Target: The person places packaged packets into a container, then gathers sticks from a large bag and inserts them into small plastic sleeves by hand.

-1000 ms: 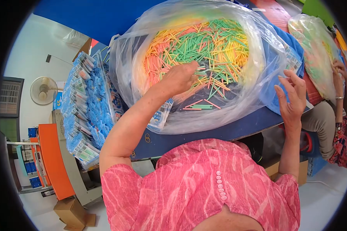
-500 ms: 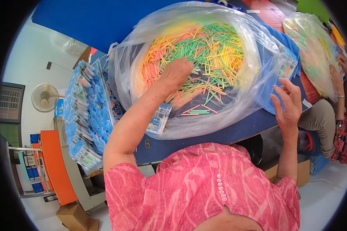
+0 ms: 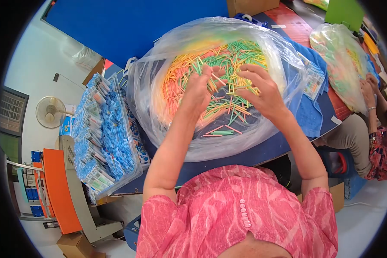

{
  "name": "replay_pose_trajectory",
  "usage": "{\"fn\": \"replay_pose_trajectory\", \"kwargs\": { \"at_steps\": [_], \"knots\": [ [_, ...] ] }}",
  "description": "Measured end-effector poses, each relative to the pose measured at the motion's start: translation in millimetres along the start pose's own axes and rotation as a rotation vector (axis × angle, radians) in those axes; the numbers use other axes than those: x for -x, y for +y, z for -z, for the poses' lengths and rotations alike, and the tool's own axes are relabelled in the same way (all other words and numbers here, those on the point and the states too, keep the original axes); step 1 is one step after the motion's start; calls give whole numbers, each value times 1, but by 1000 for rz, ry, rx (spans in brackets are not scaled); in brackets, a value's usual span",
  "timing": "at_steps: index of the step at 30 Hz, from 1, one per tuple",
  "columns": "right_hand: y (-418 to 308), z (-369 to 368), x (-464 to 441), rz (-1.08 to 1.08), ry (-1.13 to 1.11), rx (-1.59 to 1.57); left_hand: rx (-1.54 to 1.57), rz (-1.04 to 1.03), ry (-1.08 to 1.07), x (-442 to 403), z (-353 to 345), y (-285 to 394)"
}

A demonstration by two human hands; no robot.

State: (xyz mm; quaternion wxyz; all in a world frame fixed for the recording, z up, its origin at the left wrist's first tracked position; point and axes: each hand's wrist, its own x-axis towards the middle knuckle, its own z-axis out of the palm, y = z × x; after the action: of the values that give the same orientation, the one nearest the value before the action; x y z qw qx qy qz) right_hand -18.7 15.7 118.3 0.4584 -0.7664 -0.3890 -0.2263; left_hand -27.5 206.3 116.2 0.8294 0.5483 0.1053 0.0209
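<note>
Two hands are in play here. A small bunch of sticks (image 3: 197,67) is pinched in the left hand (image 3: 198,89); at least four can be made out, the exact number can't be told. The right hand (image 3: 262,89) is held just beside that grip, fingers spread, nothing seen in it. Below both, one big pile (image 3: 245,51) of loose sticks, way too many to count, is held in one clear bag (image 3: 245,151). Nearer the body than the grip, about six sticks are laid out as a small group (image 3: 222,133). Left of the grip, dozens of packets (image 3: 112,142) are crammed into one bin (image 3: 138,167). Right of it, one towel (image 3: 307,118) is topped by at least one packet.

Compared with half a second ago, sticks now show at the left fingers, and the right hand is brought in over the bag from beyond its edge.
</note>
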Motion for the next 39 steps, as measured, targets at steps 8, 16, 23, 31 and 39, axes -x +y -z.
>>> {"fn": "replay_pose_trajectory", "kwargs": {
  "at_steps": [8,16,23,31,39],
  "knots": [
    [-6,-32,13,4,-189,64,404,95,-132,31,5,-48],
    [-27,-40,31,42,-105,235,614,89,-122,57,0,-66],
    [-48,-8,16,72,-230,159,623,115,-128,70,14,-49],
    [-49,-14,10,232,-297,337,544,218,-116,82,7,-45],
    [-27,-16,3,76,-690,0,270,236,-183,87,-5,-34]
  ]
}}
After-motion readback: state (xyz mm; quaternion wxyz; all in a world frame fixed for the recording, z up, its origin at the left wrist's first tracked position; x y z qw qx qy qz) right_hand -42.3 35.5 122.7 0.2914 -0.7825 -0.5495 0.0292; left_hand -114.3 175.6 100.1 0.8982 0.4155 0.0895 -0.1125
